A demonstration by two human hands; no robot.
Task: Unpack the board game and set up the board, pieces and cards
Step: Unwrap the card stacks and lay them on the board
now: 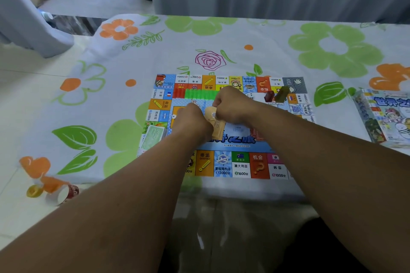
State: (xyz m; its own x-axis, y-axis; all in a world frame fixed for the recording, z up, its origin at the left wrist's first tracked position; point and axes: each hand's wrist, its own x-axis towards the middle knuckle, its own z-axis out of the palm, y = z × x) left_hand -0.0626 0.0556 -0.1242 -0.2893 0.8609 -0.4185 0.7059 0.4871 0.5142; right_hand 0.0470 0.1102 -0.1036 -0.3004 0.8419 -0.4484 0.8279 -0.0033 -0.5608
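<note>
Over the colourful square game board (241,163) on the floral-clothed desk (288,51), left hand (190,117) and right hand (230,104) pinch tan paper cards (214,121), partly hidden; blue game box (386,117) cut off right.

Both forearms cross the board (224,163) and cover much of its middle, so the big blue title there reads only in part. The left hand (190,121) and right hand (230,104) close over a tan stack of cards (214,123); fingertips are tucked out of sight, and the print on the cards is too blurred to read. The green banknotes (153,136) slip partly under the left wrist. The game box (386,117) is cut off by the right edge. Two small pieces (276,95), red and olive, are smeared, shapes unclear. Near the left edge, a yellow tape roll (34,190) is fuzzy.
</note>
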